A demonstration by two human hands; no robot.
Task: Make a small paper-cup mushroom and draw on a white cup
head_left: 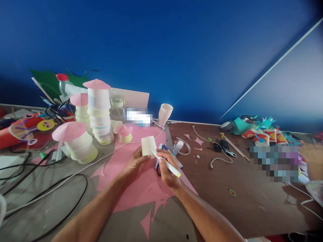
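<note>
My left hand [137, 161] grips a small white paper cup [148, 147] over the pink paper sheet [131, 191]. In my right hand [168, 168] is a white marker [170, 167] with a yellow end, its other end close to the cup's side. Whether the tip touches the cup I cannot tell. Just beyond my right hand lie a blue-and-white pen and a white glue bottle [178, 146]. A dark loop, perhaps a scissors handle, shows partly behind the right fingers.
Stacked paper cups with pink cone tops [99, 114] stand at the left, near black and white cables. A white cup [165, 113] stands by the blue wall. Pink scraps [146, 223], a car key [230, 153] and red cups [261, 138] lie about. Another person's arm [313, 161] shows at right.
</note>
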